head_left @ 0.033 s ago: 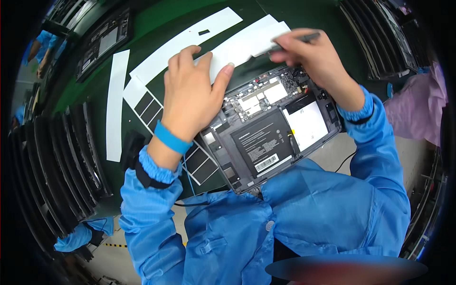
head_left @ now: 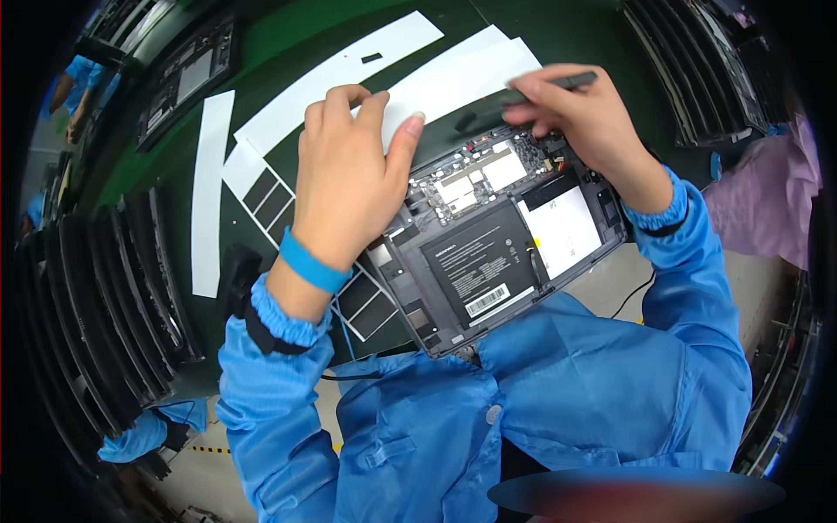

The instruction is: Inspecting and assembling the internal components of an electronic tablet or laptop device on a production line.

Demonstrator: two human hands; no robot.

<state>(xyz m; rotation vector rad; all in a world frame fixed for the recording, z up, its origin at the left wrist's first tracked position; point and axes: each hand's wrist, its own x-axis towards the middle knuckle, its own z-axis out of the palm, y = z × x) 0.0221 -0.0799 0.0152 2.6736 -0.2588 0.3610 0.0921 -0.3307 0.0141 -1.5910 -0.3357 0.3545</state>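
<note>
My left hand (head_left: 349,174) lies on a white strip (head_left: 453,78), its fingers bent and apart and its thumb stretched along the strip's near side. In my right hand (head_left: 588,122) a slim dark pen-like tool (head_left: 571,81) is pinched; its working end is blurred by motion. That hand hovers over the far right edge of an opened laptop base (head_left: 410,318), with a black battery (head_left: 479,266) and a bare circuit board (head_left: 479,179). Partly under my left wrist runs a white-framed sheet of black rectangles (head_left: 370,309).
Another white strip (head_left: 349,65) carries a small black piece (head_left: 372,57); a narrow one (head_left: 212,192) lies left. Dark panels stand in rows at left (head_left: 105,305) and right (head_left: 697,70). Another laptop base (head_left: 187,78) sits far left. Pink cloth (head_left: 767,192) hangs at right.
My right hand has shifted slightly right and nearer to me, taking the tool's end off the white strip. My left hand has slid a little left, still on the strip.
</note>
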